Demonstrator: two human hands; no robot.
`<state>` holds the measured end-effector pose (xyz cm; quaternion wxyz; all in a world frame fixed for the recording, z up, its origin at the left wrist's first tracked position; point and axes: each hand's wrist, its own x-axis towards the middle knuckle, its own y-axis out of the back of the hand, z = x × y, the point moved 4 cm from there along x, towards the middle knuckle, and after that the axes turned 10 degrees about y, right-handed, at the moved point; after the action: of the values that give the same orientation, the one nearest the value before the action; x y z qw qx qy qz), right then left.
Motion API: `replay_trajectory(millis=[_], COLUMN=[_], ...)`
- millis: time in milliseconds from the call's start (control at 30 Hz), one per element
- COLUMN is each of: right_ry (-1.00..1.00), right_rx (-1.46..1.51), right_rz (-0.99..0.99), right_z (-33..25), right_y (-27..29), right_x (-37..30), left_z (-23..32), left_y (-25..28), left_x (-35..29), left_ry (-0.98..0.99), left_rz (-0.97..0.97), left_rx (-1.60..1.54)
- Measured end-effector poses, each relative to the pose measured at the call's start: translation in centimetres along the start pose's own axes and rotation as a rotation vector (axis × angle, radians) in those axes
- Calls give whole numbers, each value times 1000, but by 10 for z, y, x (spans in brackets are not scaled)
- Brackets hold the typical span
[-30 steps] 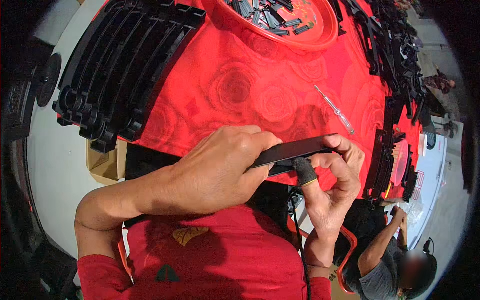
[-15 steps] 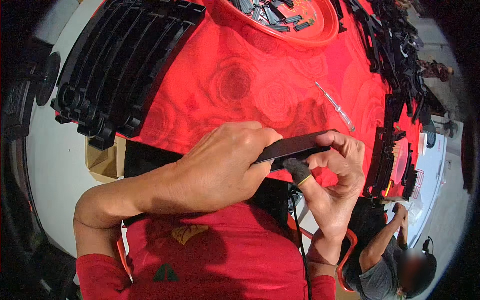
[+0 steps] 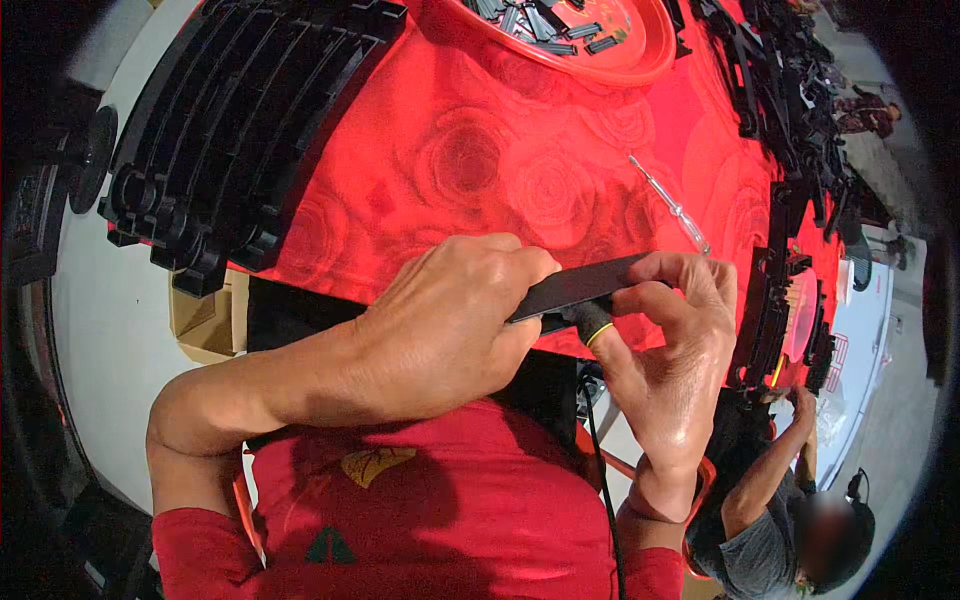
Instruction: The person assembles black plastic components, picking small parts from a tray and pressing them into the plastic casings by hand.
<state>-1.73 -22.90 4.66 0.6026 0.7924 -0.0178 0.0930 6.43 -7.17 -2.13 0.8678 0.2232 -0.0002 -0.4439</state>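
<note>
Both hands hold a flat black strip-like plastic part [image 3: 585,285] in front of my body, just over the near edge of the red table. My left hand [image 3: 455,325] is closed round its left end, thumb below and fingers curled over. At the other end, my right hand [image 3: 680,330] pinches the part between bent fingers and thumb. A dark cover with a yellow rim sits on the right thumb [image 3: 592,325] and presses under the part. The part's underside and the left fingertips are hidden.
Long curved black plastic parts [image 3: 240,130] lie stacked at left. A red basin [image 3: 640,60] of small black pieces stands at the back. A screwdriver [image 3: 668,203] rests on the red cloth [image 3: 480,190]. More black parts [image 3: 790,110] line the right, where another person [image 3: 770,500] sits.
My right hand has turned, and its thumb has slid further left beneath the black part. The left hand stays nearly still, keeping its grip.
</note>
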Motion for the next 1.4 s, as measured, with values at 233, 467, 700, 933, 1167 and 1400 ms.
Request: replay_trajectory(millis=[233,467,700,933,1167,1400], right_ry=[-14,23,36,66,75,58], right_rx=[5,-22,-40,-52,-76,-101], right_rz=[-32,-94,-153,-183,-164,-165], right_z=[-3,-3,0,-3,-11,-5], right_y=[-1,1,-2,0,1,1], right_x=[3,12,18,19,22,23], left_z=[2,2,2,4,3,2], left_y=[-2,-4,-4,-4,-5,-6], left_x=[1,0,1,2,2,2], left_ry=[39,50,66,110,105,72], left_rz=[17,28,31,-10,7,39], left_rx=[17,35,48,76,85,109])
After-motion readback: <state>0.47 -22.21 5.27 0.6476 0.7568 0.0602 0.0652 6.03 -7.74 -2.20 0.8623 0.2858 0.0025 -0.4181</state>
